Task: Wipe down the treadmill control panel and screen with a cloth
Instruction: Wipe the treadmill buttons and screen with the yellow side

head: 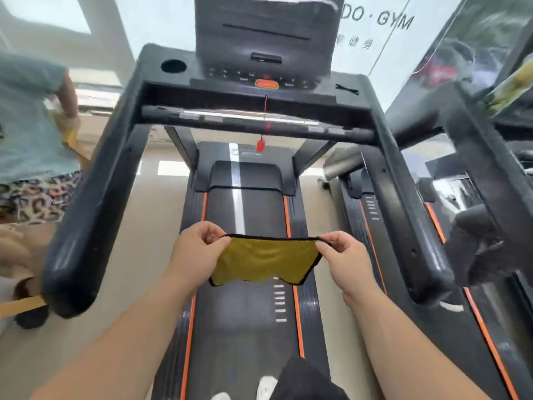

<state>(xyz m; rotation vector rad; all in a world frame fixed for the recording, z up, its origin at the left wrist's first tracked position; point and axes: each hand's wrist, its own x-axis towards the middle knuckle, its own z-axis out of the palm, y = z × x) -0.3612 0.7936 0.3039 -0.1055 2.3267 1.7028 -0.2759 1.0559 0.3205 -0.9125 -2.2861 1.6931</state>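
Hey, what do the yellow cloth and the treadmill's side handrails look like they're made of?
Yellow cloth: soft napped fabric, probably microfibre, matte, black stitched edging; it sags and wrinkles. Side handrails: black, likely moulded plastic or rubbery coating, soft sheen; blur leaves it open.

The cloth (265, 261) is stretched between the two sets of fingers, the left hand (199, 249) pinching one top corner and the right hand (343, 255) the other, and it hangs below the fingertips over the belt (259, 206). Straight ahead of the fingers the crossbar (253, 119) spans the machine with the safety clip (260, 145) dangling under it; beyond that sits the control panel (259, 77), the screen (265, 24) above it and the cup holder (173, 65) to its left. Outside the left fingers (212, 233) runs the left side rail (95, 203) with another person (28, 125) beyond it, and outside the right fingers (331, 241) the right side rail (403, 203), then a second treadmill (473, 157).
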